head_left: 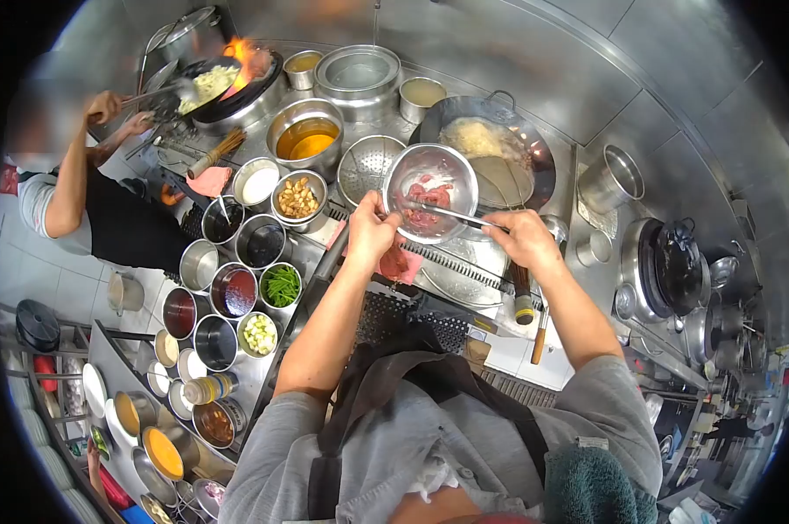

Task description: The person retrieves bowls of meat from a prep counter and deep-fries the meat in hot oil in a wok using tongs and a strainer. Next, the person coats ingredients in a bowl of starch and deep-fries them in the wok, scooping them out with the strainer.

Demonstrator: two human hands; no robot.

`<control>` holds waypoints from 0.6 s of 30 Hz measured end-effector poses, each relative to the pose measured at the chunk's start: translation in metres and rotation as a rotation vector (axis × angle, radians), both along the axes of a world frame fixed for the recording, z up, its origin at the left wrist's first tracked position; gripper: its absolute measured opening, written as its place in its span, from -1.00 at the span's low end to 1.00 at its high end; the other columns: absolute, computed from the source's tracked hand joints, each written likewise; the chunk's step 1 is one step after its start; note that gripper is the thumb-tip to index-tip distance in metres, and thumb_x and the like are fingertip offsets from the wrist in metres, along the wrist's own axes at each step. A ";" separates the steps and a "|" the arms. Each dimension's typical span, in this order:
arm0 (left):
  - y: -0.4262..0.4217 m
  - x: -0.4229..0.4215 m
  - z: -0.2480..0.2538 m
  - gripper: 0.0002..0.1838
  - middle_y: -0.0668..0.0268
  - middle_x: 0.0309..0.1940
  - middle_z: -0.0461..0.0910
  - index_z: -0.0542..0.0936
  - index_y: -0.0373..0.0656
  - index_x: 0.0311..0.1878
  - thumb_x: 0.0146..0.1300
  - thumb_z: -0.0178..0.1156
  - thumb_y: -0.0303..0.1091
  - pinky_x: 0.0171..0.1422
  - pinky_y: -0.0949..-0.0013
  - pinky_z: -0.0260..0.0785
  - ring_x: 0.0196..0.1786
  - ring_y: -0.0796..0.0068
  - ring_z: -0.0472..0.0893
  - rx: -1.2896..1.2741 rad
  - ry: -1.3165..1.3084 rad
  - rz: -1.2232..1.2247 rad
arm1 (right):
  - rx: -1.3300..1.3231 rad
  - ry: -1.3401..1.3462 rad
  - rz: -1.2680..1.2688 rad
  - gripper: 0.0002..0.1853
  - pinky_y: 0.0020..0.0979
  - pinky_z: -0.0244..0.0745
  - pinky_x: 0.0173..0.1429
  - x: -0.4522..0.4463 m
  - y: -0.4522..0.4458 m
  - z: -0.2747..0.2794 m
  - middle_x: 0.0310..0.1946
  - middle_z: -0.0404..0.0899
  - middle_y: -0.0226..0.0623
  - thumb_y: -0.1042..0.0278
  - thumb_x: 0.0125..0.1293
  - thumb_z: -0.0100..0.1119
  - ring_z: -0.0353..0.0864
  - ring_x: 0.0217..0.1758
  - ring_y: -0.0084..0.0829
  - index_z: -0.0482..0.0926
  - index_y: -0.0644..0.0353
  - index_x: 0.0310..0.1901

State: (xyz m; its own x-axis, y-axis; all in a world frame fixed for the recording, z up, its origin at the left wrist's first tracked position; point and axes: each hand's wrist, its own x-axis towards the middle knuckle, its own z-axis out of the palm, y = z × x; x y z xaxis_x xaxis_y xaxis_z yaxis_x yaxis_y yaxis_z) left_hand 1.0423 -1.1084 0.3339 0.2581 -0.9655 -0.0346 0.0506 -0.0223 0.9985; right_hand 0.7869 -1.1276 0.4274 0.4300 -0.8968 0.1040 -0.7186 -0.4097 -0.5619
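Note:
My left hand (375, 231) grips the near left rim of a steel bowl (396, 179), tilted over the stove edge. Slices of raw red meat (431, 194) with whitish streaks lie inside it. My right hand (524, 237) is closed on a slim metal utensil (451, 212) with a dark end, whose tip reaches into the meat. I cannot tell whether it is tongs or chopsticks. Just beyond the bowl, a wok (543, 157) holds bubbling pale oil, with a wire skimmer (504, 182) in it. A perforated ladle (373, 166) lies left of the bowl.
At left, a co-worker (67, 196) tosses food in a flaming wok (228, 105). Several steel pots of sauces stand left of me, with chopped greens (281, 286) and a bowl of brown chunks (297, 199). A brush (523, 301) and a wooden handle (539, 341) hang below my right hand.

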 end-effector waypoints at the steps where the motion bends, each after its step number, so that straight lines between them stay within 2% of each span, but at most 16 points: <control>1: 0.000 0.002 -0.004 -0.86 0.23 -0.64 0.51 0.38 -0.26 -0.35 0.07 0.16 -0.56 -0.57 0.38 0.40 -0.59 0.46 0.60 0.018 -0.023 0.029 | -0.082 0.065 0.097 -0.76 -0.25 0.52 -0.11 -0.005 0.002 0.000 -0.33 0.63 -0.02 0.29 0.17 0.22 0.63 -0.25 -0.05 0.64 0.25 -0.19; 2: -0.002 0.005 -0.011 -0.86 0.23 -0.64 0.51 0.38 -0.26 -0.35 0.07 0.16 -0.56 -0.57 0.38 0.40 -0.59 0.46 0.60 0.020 -0.025 0.029 | -0.166 0.132 0.195 -0.77 -0.24 0.52 -0.10 -0.012 0.003 0.000 -0.32 0.63 -0.02 0.32 0.17 0.22 0.63 -0.24 -0.05 0.64 0.26 -0.20; 4: -0.004 0.008 -0.012 -0.86 0.18 -0.67 0.50 0.36 -0.26 -0.38 0.07 0.15 -0.54 -0.57 0.34 0.41 -0.62 0.43 0.60 -0.077 -0.258 0.093 | -0.172 0.105 0.100 -0.76 -0.26 0.52 -0.14 -0.025 0.005 0.008 -0.32 0.64 -0.01 0.32 0.16 0.23 0.65 -0.26 -0.06 0.64 0.29 -0.20; 5: -0.004 0.009 -0.013 -0.86 0.18 -0.67 0.50 0.36 -0.26 -0.38 0.07 0.15 -0.54 -0.57 0.34 0.41 -0.62 0.43 0.60 -0.079 -0.256 0.099 | -0.171 0.074 0.050 -0.75 -0.28 0.53 -0.18 -0.028 0.005 0.012 -0.33 0.64 0.02 0.32 0.17 0.24 0.67 -0.29 -0.08 0.64 0.30 -0.18; 7: 0.005 0.003 0.018 -0.85 0.14 -0.70 0.49 0.33 -0.26 -0.42 0.08 0.14 -0.53 -0.54 0.30 0.43 -0.62 0.37 0.61 0.020 -0.210 0.104 | -0.123 0.088 -0.036 -0.71 -0.27 0.52 -0.17 -0.030 0.002 0.009 -0.34 0.64 0.01 0.27 0.15 0.25 0.66 -0.30 -0.10 0.63 0.28 -0.16; 9: -0.002 0.001 0.008 -0.84 0.13 -0.71 0.50 0.32 -0.26 -0.43 0.08 0.13 -0.52 -0.53 0.30 0.43 -0.62 0.35 0.62 -0.031 -0.274 0.108 | -0.072 0.098 -0.129 -0.67 -0.26 0.51 -0.16 -0.030 -0.003 -0.005 -0.35 0.64 0.01 0.23 0.14 0.26 0.66 -0.30 -0.12 0.63 0.27 -0.13; 10: -0.005 -0.002 0.008 -0.83 0.12 -0.71 0.50 0.31 -0.25 -0.44 0.08 0.13 -0.52 -0.52 0.30 0.43 -0.61 0.32 0.63 -0.082 -0.340 0.107 | 0.023 0.057 -0.151 -0.63 -0.29 0.51 -0.18 -0.027 -0.006 -0.017 -0.36 0.64 0.01 0.19 0.12 0.28 0.66 -0.34 -0.19 0.63 0.27 -0.11; 12: -0.011 -0.010 0.012 -0.83 0.17 -0.71 0.50 0.31 -0.24 -0.41 0.09 0.15 -0.52 -0.54 0.32 0.42 -0.61 0.35 0.63 -0.074 -0.308 0.099 | 0.170 -0.053 -0.158 -0.54 -0.35 0.49 -0.20 -0.020 -0.008 -0.030 -0.38 0.66 -0.04 0.12 0.09 0.30 0.63 -0.40 -0.36 0.61 0.29 -0.05; 15: -0.026 -0.018 0.006 -0.81 0.19 -0.71 0.50 0.31 -0.24 -0.39 0.10 0.17 -0.52 -0.55 0.33 0.41 -0.60 0.36 0.64 -0.066 -0.298 0.093 | 0.170 0.042 -0.105 -0.60 -0.28 0.52 -0.16 -0.015 -0.008 -0.025 -0.35 0.65 0.01 0.19 0.13 0.27 0.65 -0.36 -0.17 0.61 0.32 -0.08; 16: -0.031 -0.021 0.005 -0.80 0.19 -0.71 0.50 0.30 -0.24 -0.39 0.09 0.17 -0.52 -0.54 0.33 0.41 -0.60 0.36 0.65 -0.066 -0.313 0.116 | 0.172 0.041 -0.109 -0.60 -0.28 0.52 -0.16 -0.019 -0.014 -0.030 -0.35 0.65 0.01 0.19 0.13 0.27 0.65 -0.36 -0.17 0.61 0.32 -0.08; 18: -0.043 -0.025 0.004 -0.80 0.18 -0.70 0.50 0.30 -0.24 -0.40 0.08 0.17 -0.53 -0.54 0.33 0.41 -0.59 0.35 0.65 -0.066 -0.329 0.133 | -0.235 0.063 0.121 -0.71 -0.20 0.52 -0.13 -0.026 -0.034 -0.039 -0.35 0.63 0.04 0.29 0.16 0.22 0.63 -0.30 -0.03 0.63 0.29 -0.14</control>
State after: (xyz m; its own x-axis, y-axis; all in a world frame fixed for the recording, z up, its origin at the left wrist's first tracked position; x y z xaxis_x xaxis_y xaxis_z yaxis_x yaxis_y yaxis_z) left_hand 1.0171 -1.1518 0.3382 0.3683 -0.9203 0.1321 -0.2756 0.0277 0.9609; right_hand 0.7607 -1.1612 0.3887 0.5445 -0.7932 0.2726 -0.6873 -0.6083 -0.3970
